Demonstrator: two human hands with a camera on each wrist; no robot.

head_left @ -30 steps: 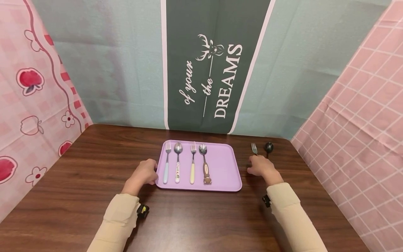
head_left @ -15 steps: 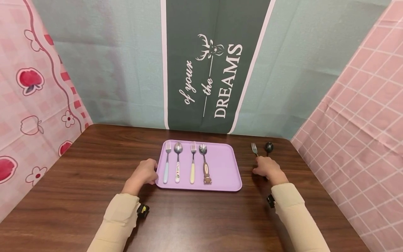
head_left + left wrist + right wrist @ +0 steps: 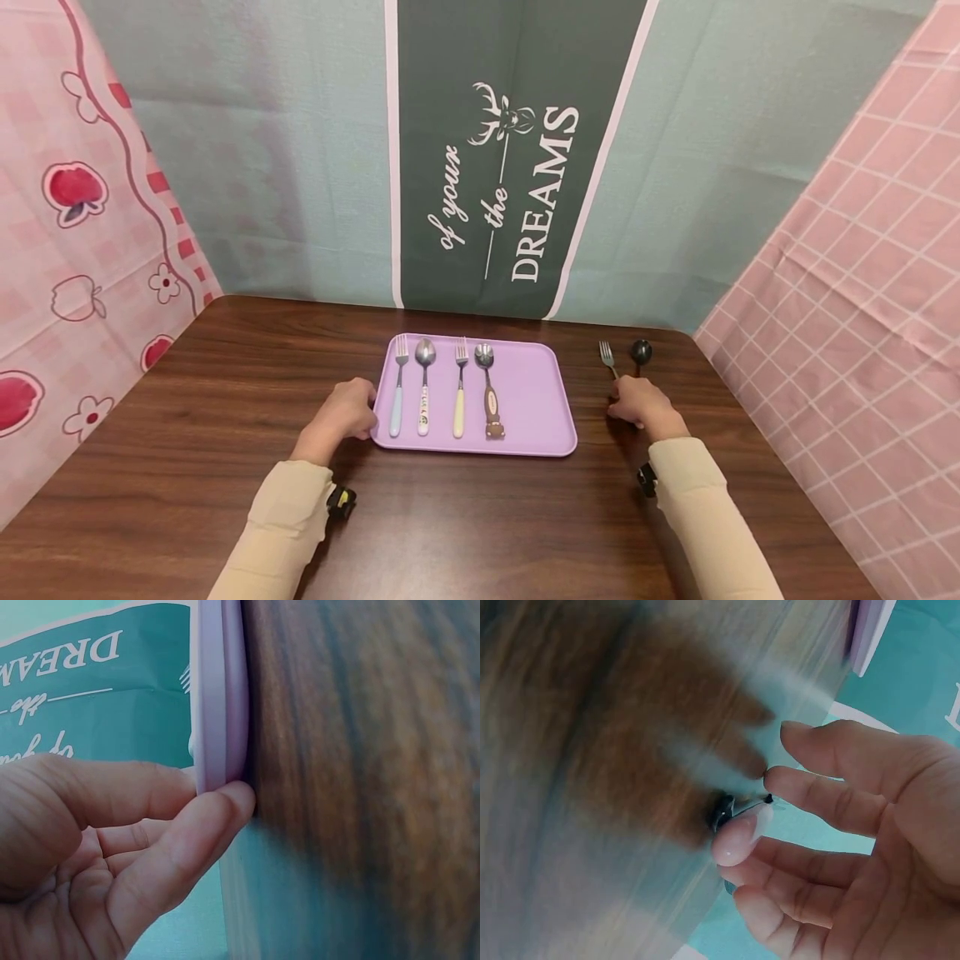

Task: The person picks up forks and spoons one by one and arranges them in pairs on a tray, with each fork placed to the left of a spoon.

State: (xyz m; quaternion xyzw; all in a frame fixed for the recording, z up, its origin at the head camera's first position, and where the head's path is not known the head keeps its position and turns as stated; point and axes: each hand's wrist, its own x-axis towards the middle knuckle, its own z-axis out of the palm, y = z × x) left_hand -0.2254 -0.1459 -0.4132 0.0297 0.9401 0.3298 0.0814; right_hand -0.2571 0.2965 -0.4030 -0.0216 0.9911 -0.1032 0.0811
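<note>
On the left, my left hand [image 3: 347, 407] pinches the near-left edge of a purple tray [image 3: 536, 408]; thumb and fingertips meet at its rim in the left wrist view. My right hand [image 3: 641, 402] is low over the table right of the tray, fingers loosely bent and spread. Beyond it lie a metal fork [image 3: 607, 356] and a black spoon [image 3: 641, 351], their handles hidden under the hand. In the right wrist view a small dark end [image 3: 720, 813] shows right at a fingertip; I cannot tell which utensil it belongs to.
Lying in the tray are a blue-handled fork [image 3: 396, 408], a spoon with a patterned white handle [image 3: 423, 408], a yellow-handled fork [image 3: 458, 408] and a brown bear-handled spoon [image 3: 492, 408]. Fabric backdrops [image 3: 315, 167] border the wooden table [image 3: 480, 525].
My right hand has shifted to the right and slightly nearer, uncovering more of the metal fork's neck. The left hand and the tray stay in place.
</note>
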